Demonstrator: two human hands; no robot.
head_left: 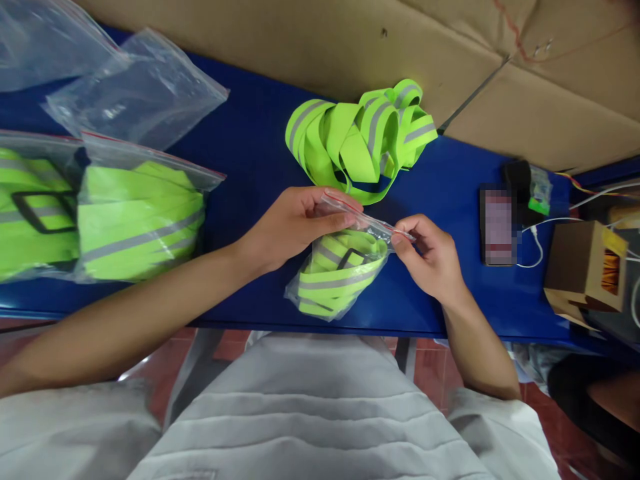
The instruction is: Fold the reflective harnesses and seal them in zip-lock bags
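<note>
A clear zip bag [345, 277] with a red-edged top holds a folded neon-yellow reflective strap [335, 273] with a grey stripe and a black buckle. My left hand [305, 223] pinches the bag's top edge at its left part, thumb in front. At the right end of the same edge, my right hand [427, 250] pinches the seal between thumb and fingers. The bag's lower part rests near the front of the blue table [250, 293]. Just behind my hands lies a loose heap of neon-yellow reflective strap [357, 137].
Filled bags [140, 220] lie to the left, with flat zip bags [140, 93] behind them. Cardboard [320, 40] borders the back. On the right are a phone [499, 225], white cables [537, 247] and a small open box [583, 267]. Part of another person shows at lower right.
</note>
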